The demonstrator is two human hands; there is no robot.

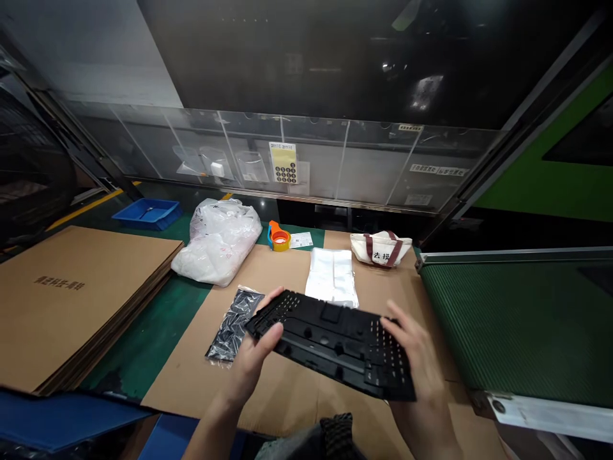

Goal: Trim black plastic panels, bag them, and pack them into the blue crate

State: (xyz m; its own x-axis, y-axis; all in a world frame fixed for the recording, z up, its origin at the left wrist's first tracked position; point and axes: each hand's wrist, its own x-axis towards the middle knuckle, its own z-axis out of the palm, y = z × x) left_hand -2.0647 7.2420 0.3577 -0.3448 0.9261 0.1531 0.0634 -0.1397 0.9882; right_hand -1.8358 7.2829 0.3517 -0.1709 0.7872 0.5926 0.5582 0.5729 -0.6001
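Fingers (274, 296) grip a black panel (335, 342) above cardboard (287, 390), beside a green conveyor (502, 319).

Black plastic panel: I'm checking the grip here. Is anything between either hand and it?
Nothing visible. The left hand grips the black plastic panel at its left end, thumb on top, and the right hand holds the right end, fingers laid over the perforated area. Both are bare on the plastic.
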